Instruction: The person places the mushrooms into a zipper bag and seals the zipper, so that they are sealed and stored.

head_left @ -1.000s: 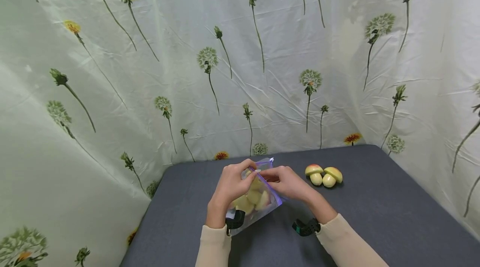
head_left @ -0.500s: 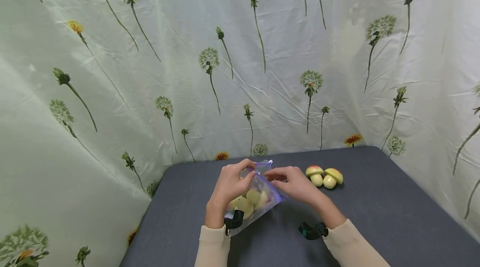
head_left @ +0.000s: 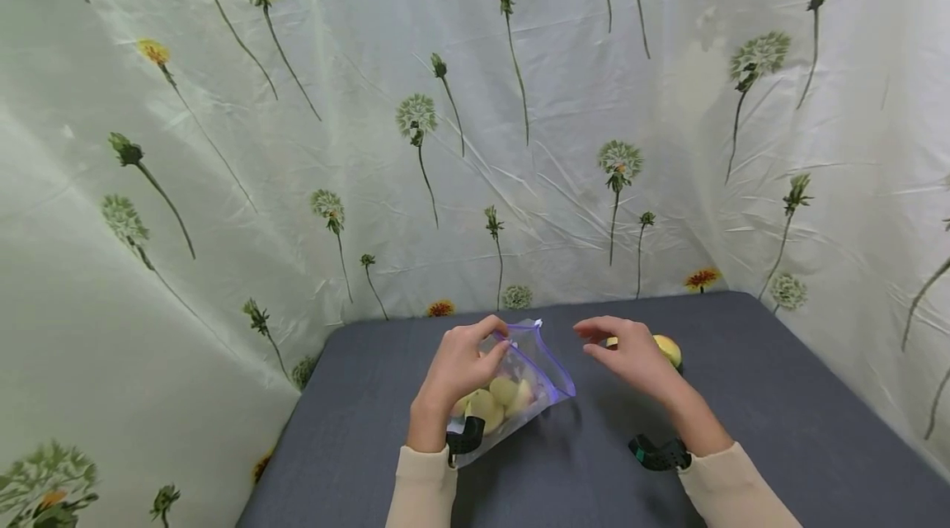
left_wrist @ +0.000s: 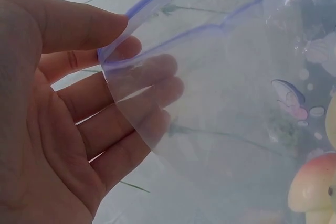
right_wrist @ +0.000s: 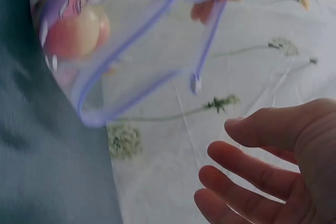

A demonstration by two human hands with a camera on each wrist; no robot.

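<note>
A clear zip bag (head_left: 529, 363) with a purple seal and a white slider stands tilted at mid-table, its mouth gaping to the right. Inside lie several yellow-and-red toy mushrooms (head_left: 486, 406). My left hand (head_left: 463, 367) pinches the bag's upper left corner between thumb and index finger; in the left wrist view the other fingers lie behind the film. My right hand (head_left: 631, 355) is apart from the bag, fingers loosely bent and holding nothing. Beyond it, two more toy mushrooms, one of them a yellow-capped mushroom (head_left: 670, 350), are partly hidden by that hand.
The dark grey tabletop (head_left: 356, 429) runs back to a pale curtain (head_left: 460, 140) printed with dandelions, which also hangs along the left and right sides. A black wrist strap (head_left: 656, 454) sits below my right hand.
My right hand has drawn out of the bag's mouth and moved right, toward the two mushrooms on the table. The bag's mouth has widened. My left hand keeps its pinch.
</note>
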